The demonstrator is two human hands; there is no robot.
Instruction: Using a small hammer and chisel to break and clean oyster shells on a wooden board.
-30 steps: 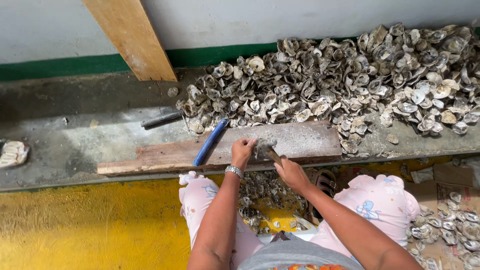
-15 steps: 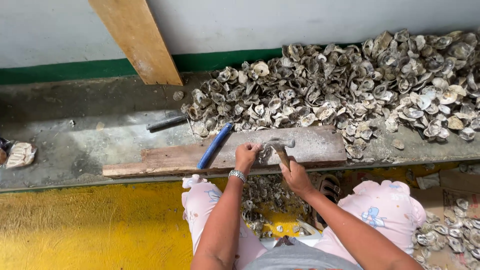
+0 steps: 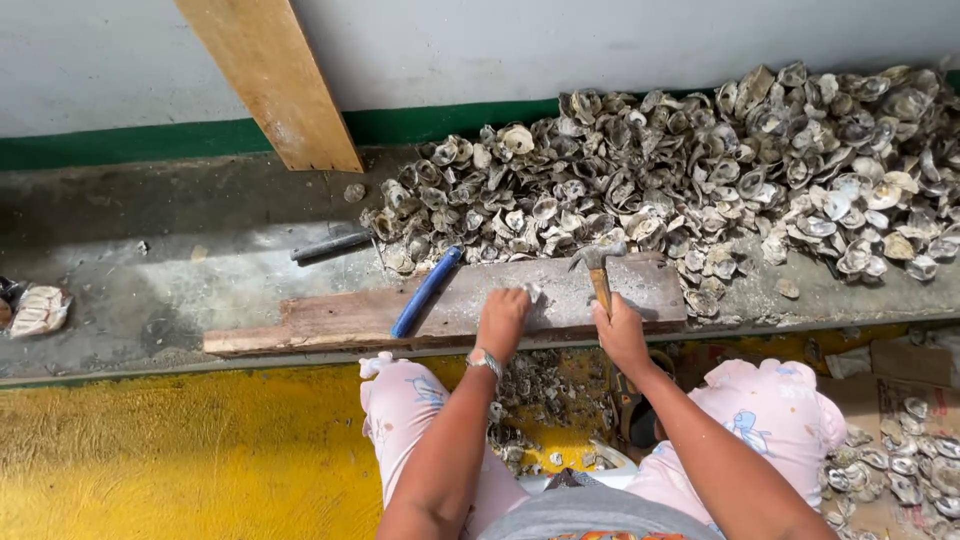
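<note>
Head camera looks down on a grey concrete ledge (image 3: 150,290). At far left lies a pale shell (image 3: 38,310); a slanted wooden beam (image 3: 270,80) leans in the upper left. Left of centre, a dark bar (image 3: 330,246) and a blue-handled tool (image 3: 426,292) lie idle, the latter resting on a weathered plank (image 3: 340,322). At centre, the left hand (image 3: 502,322) presses a small oyster shell (image 3: 531,292) onto the plank, fingers closed over it. Just right, the right hand (image 3: 620,335) grips a hammer (image 3: 598,268) by its wooden handle, head raised above the plank. A large shell heap (image 3: 720,170) fills the upper right. The step looks like cracking; a strike would need to land clear of the fingers.
</note>
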